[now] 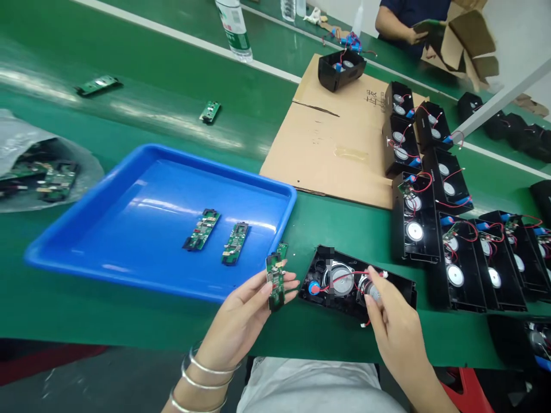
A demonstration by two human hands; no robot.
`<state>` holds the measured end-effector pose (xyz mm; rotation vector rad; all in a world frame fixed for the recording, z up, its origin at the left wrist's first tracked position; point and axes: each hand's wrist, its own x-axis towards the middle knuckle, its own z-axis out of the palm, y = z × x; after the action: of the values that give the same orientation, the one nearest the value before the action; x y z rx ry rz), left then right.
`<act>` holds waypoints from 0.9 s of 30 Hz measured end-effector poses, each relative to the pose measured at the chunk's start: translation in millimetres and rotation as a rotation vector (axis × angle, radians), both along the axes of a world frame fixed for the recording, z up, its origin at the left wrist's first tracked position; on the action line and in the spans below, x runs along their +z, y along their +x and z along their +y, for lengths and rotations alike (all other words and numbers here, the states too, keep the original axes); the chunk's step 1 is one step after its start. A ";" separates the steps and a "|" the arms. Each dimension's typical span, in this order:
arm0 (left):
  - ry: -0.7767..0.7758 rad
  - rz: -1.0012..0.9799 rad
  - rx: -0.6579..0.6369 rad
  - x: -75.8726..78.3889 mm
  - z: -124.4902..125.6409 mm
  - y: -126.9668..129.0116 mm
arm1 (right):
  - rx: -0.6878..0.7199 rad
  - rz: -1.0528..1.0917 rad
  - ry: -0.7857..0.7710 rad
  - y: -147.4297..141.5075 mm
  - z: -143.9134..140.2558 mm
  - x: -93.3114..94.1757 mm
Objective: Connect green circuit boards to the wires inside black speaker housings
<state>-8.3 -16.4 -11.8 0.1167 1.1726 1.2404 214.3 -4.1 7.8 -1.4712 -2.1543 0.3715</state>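
Observation:
My left hand (247, 312) holds a small green circuit board (275, 280) upright between its fingertips, just off the blue tray's near right corner. My right hand (390, 312) rests on the black speaker housing (357, 285) in front of me, fingertips pinching a red wire with a white connector (379, 274) near the right speaker cone. The housing lies open side up, showing two round speakers, red wires and a blue part. Two more green boards (202, 229) (235, 243) lie in the blue tray (86, 229).
Several open black speaker housings (434, 212) are lined up to the right, some on a flat cardboard sheet (327, 132). A plastic bag of boards (38, 166) lies at left. Loose boards (98, 85) and a bottle (235, 28) sit farther back. Another person (408, 23) works at the far side.

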 end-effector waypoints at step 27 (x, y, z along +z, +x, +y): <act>0.240 0.361 -0.094 14.5 -9.5 13.2 | 0.347 0.261 0.113 -71.3 24.0 9.5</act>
<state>4.9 -25.9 2.7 0.5880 1.3037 1.3059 143.0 19.9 17.3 -0.9290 -2.1719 0.5215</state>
